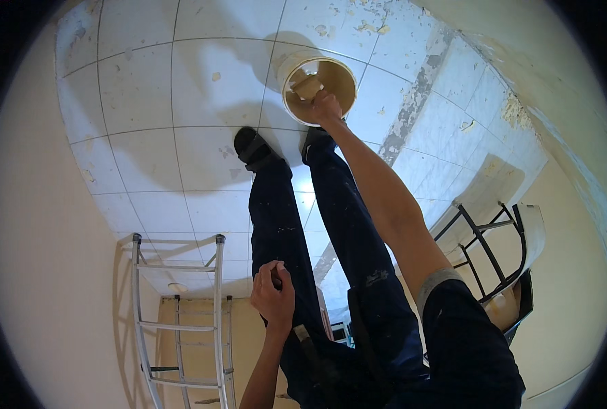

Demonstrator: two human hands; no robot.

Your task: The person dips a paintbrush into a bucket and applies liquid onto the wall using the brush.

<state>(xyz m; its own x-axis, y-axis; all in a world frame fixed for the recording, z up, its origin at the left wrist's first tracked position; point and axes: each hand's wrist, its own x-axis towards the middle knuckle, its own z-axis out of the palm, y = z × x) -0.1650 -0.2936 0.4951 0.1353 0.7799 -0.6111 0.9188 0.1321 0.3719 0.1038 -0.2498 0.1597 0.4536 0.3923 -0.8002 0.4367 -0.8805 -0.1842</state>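
A round plastic bucket (345,76) stands on the tiled floor just beyond my feet, with whitish and tan material inside. My right hand (326,106) reaches down into the near side of the bucket, its fingers closed around something whose handle is hidden by the hand. From that hand a broad tan piece (307,87) extends toward the bucket's middle; its exact kind cannot be told. My left hand (274,294) hovers over my left thigh, fingers curled loosely, with nothing clearly seen in it.
An aluminium ladder (216,296) stands at the lower left. On the right, a chair with a black metal frame (480,240) is beside the wall. Flakes of peeled paint (367,26) lie on the floor tiles, and the right wall (518,110) has peeling patches.
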